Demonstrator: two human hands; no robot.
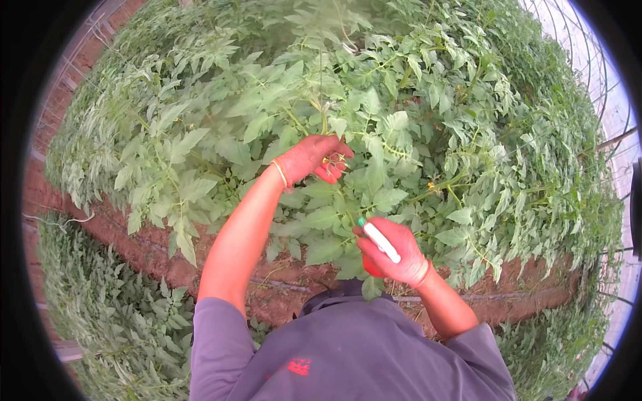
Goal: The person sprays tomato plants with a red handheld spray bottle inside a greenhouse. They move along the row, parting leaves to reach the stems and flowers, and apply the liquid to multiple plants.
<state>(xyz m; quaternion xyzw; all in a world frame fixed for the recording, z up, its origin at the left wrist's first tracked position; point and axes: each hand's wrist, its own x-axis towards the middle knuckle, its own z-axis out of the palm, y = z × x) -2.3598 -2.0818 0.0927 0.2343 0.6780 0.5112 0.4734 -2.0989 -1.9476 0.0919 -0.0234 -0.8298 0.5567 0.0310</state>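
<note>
My left hand (pixel 321 159), in a thin glove with a band at the wrist, cups a cluster of yellow tomato flowers (pixel 335 161) against its fingers, beside the plant's upper stem. Lower and to the right, my right hand (pixel 393 248), gloved too, is closed around a red object (pixel 372 266) whose white tube with a green tip (pixel 382 242) lies over the hand; it may be a small spray bottle, but I cannot tell. Tomato leaves (pixel 323 218) spread between and below the hands. A thin string runs up from the stem.
Dense rows of tomato plants (pixel 526 150) surround me ahead and to both sides. A dark drip hose (pixel 286 285) lies along the reddish soil (pixel 271 306) near my body. Another row of plants (pixel 115 311) grows at lower left. The greenhouse's plastic wall (pixel 597 65) curves at right.
</note>
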